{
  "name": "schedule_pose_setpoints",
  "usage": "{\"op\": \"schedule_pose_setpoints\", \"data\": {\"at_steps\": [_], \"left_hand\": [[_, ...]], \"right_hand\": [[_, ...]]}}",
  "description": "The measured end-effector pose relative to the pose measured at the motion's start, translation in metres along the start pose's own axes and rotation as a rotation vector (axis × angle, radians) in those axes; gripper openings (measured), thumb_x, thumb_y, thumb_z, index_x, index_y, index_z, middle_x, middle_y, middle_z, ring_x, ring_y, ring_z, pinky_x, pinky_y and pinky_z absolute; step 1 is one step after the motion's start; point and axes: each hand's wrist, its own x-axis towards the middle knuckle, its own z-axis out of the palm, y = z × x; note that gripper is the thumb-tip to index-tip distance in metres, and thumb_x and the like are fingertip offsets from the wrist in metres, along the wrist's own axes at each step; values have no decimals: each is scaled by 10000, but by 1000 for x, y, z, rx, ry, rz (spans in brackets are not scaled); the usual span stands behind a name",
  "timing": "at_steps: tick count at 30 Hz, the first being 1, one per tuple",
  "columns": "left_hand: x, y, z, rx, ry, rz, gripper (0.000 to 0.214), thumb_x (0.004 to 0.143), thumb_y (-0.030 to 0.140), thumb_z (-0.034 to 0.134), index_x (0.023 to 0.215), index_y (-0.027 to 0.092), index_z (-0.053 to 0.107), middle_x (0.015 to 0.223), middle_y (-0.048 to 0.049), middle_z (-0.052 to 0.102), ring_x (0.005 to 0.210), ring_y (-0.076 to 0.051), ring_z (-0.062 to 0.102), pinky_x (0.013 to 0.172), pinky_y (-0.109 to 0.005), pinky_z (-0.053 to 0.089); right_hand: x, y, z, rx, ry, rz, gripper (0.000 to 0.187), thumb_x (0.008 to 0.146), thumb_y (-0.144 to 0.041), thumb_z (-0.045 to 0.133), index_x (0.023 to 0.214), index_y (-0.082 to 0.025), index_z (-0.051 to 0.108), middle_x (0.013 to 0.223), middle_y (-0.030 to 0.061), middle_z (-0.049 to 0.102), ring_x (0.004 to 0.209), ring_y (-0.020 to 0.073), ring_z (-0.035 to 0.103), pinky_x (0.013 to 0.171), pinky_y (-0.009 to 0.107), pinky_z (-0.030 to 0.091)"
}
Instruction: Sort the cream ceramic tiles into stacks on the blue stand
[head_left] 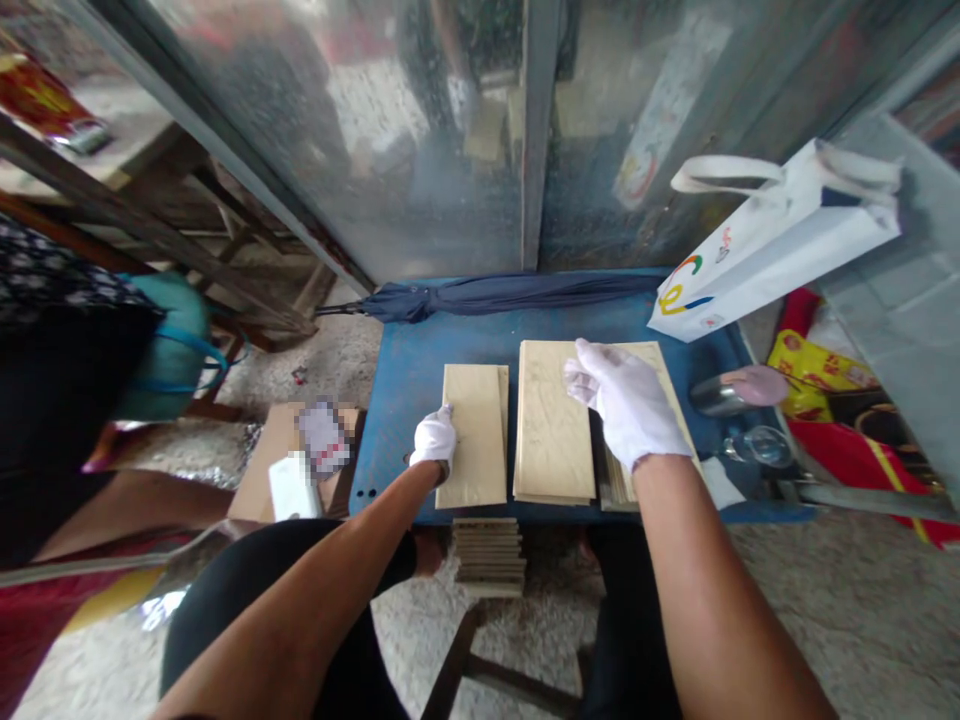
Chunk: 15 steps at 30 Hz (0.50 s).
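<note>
My left hand [433,438], in a white glove, is closed at the left edge of a pale thin wooden board [474,440], which lies on another board. Its fingers look curled on that edge, though partly hidden. Over the right side of the middle stack of wooden boards [553,425], my right hand [626,400] is raised, also white-gloved. Its thumb and fingers are drawn together; whether anything small is between them I cannot make out. Beneath that hand and wrist, a third stack of boards [617,485] is partly covered.
A folded dark umbrella [517,295] lies along the back of the blue table [405,350]. At the right are a white paper bag [772,240], a metal cup with a pink lid [739,390] and a glass [761,447]. More boards [489,560] are stacked below the front edge.
</note>
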Motion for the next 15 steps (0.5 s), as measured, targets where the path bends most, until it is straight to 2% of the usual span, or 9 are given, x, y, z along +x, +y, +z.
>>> {"op": "schedule_pose_setpoints", "data": {"at_steps": [5,15], "left_hand": [[10,5,4,32,-4,45,425,970,349,343,1099,104,665,1195,-160,662,1160,-234,596,929,-256,437],[13,1,16,134,-12,80,421,974,330,328,1078,118,677,1165,-155,677,1134,-219,614,911,-253,447]], "right_hand": [[0,-2,-3,-20,20,23,411,610,-490,810,736,-188,560,660,-13,613,578,93,572,569,225,453],[5,3,1,-57,-63,-25,373,686,-489,767,741,-193,547,624,-27,572,557,86,542,533,220,428]]}}
